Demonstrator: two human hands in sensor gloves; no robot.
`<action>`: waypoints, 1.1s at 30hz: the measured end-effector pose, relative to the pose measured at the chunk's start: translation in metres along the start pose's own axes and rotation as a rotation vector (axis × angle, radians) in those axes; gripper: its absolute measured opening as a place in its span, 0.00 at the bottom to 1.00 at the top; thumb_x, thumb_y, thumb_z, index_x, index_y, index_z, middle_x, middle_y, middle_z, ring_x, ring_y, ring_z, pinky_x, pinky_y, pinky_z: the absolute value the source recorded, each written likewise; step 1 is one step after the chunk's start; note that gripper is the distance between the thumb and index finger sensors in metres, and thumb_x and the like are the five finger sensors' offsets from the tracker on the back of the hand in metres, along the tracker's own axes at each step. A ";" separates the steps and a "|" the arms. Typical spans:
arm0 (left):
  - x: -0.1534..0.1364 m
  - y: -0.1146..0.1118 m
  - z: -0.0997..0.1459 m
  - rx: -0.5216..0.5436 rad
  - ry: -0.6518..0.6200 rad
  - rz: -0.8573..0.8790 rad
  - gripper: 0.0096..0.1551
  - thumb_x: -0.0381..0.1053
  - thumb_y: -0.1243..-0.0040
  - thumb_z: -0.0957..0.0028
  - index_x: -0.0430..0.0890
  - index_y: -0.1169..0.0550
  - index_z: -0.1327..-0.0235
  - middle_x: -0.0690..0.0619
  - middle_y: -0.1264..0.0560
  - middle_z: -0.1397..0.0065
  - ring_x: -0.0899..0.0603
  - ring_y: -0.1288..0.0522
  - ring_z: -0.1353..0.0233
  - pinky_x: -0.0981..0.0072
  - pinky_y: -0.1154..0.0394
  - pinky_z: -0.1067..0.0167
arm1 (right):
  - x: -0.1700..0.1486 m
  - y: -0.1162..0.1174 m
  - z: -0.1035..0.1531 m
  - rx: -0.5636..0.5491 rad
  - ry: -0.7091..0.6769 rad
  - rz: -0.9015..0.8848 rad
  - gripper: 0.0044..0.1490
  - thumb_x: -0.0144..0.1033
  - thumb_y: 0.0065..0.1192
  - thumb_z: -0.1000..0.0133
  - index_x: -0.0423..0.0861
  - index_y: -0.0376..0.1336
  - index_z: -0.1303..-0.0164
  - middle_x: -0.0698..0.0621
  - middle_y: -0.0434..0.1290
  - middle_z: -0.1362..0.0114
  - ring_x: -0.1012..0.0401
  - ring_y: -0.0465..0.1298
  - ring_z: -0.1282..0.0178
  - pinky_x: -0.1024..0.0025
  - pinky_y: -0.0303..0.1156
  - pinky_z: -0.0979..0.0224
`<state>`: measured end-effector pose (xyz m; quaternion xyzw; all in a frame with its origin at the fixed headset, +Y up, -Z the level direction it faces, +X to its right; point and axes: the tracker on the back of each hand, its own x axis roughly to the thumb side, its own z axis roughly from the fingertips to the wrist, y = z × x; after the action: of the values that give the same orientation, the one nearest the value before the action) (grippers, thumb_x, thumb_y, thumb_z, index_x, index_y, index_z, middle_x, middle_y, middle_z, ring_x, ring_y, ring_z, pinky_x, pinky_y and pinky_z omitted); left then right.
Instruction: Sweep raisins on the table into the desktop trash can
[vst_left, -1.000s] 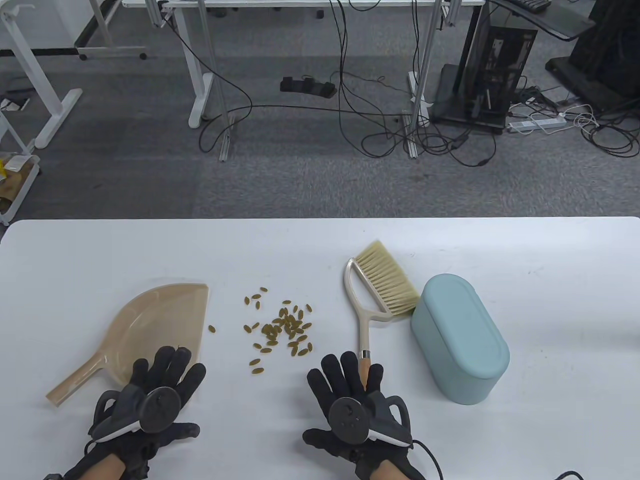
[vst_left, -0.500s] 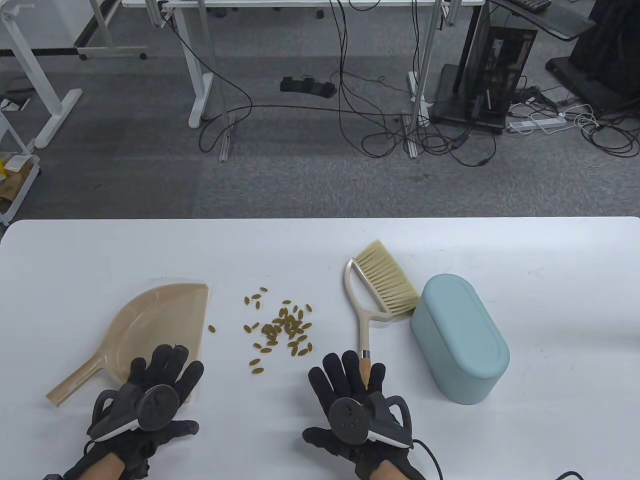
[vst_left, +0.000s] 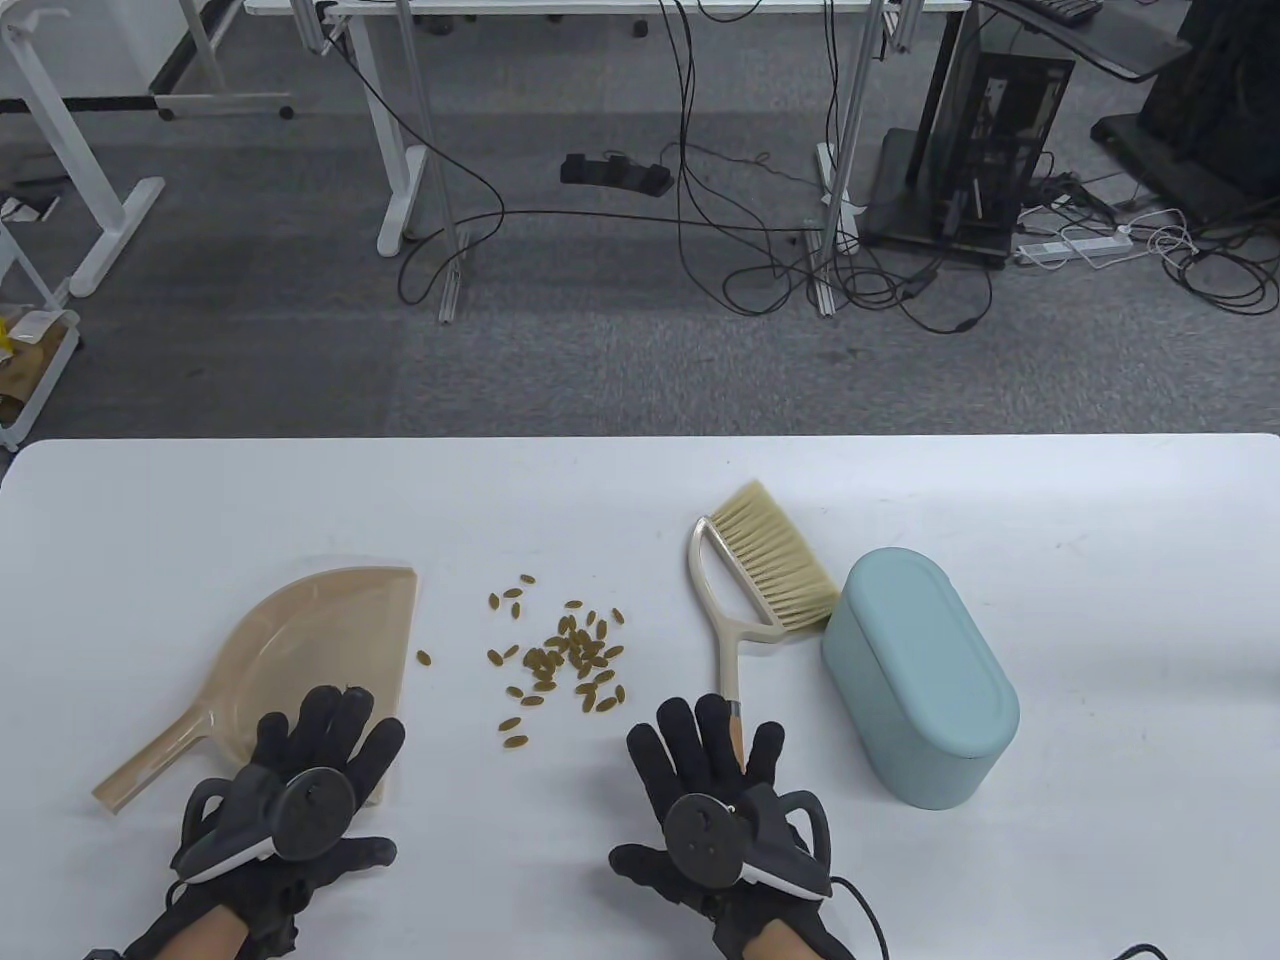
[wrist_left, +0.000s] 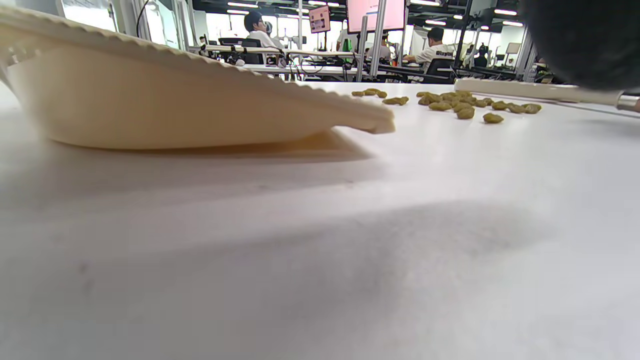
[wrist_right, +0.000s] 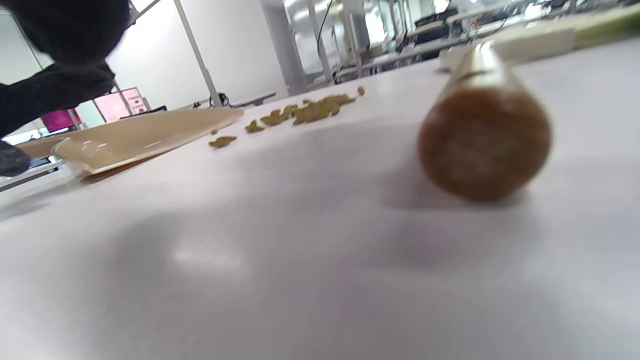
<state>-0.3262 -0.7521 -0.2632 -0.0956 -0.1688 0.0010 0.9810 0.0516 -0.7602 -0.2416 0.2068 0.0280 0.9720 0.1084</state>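
Dustpan (vst_left: 310, 650), tan and see-through, lies flat at the lower left of the table (vst_left: 1100, 520) in the table view, its handle pointing toward the lower left corner and its straight lip facing right. At the bottom left the left hand (vst_left: 300, 790) is spread flat, fingers (vst_left: 345, 715) released and reaching over the near corner of the dustpan; whether they touch it cannot be told. In the left wrist view the dustpan's ridged rim fills the upper left.

Raisins (vst_left: 565, 655) sit in a loose cluster at the lower middle of the table view, between the dustpan and the brush, with one stray raisin (vst_left: 424, 657) just beside the dustpan's lip. In the left wrist view they show as a low row at the upper right.

Right of the raisins lies the brush (vst_left: 745, 590), bristles toward the upper right, its thin handle running down to a wooden end. The right hand (vst_left: 715, 800) at the bottom middle is open over that wooden end, fingers spread and grasping nothing. In the right wrist view the rounded wooden end rests on the table at the right, apart from the glove.

Farthest right stands the pale blue trash can (vst_left: 920, 675), its lid closed, the brush bristles just beside its upper left edge.
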 end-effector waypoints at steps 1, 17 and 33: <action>0.000 0.001 0.001 0.007 0.001 0.005 0.62 0.74 0.42 0.58 0.64 0.65 0.24 0.57 0.79 0.18 0.38 0.78 0.14 0.29 0.70 0.23 | -0.001 -0.005 0.001 -0.046 0.016 0.018 0.66 0.77 0.49 0.47 0.57 0.21 0.19 0.46 0.23 0.11 0.40 0.24 0.14 0.32 0.14 0.36; -0.015 0.005 0.002 0.008 0.073 0.055 0.62 0.73 0.41 0.57 0.64 0.64 0.23 0.57 0.79 0.18 0.38 0.79 0.14 0.29 0.73 0.23 | -0.021 0.012 -0.026 0.328 0.626 0.235 0.59 0.63 0.60 0.43 0.33 0.46 0.17 0.31 0.78 0.49 0.55 0.83 0.73 0.45 0.74 0.45; -0.017 0.017 0.005 0.054 0.061 0.096 0.61 0.74 0.42 0.58 0.64 0.62 0.21 0.56 0.78 0.16 0.37 0.76 0.13 0.28 0.72 0.23 | -0.019 -0.027 -0.023 -0.020 0.822 0.525 0.37 0.38 0.71 0.52 0.38 0.62 0.35 0.36 0.75 0.38 0.45 0.84 0.50 0.39 0.69 0.35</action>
<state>-0.3437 -0.7351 -0.2674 -0.0770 -0.1341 0.0498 0.9867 0.0647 -0.7387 -0.2729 -0.1954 0.0059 0.9678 -0.1587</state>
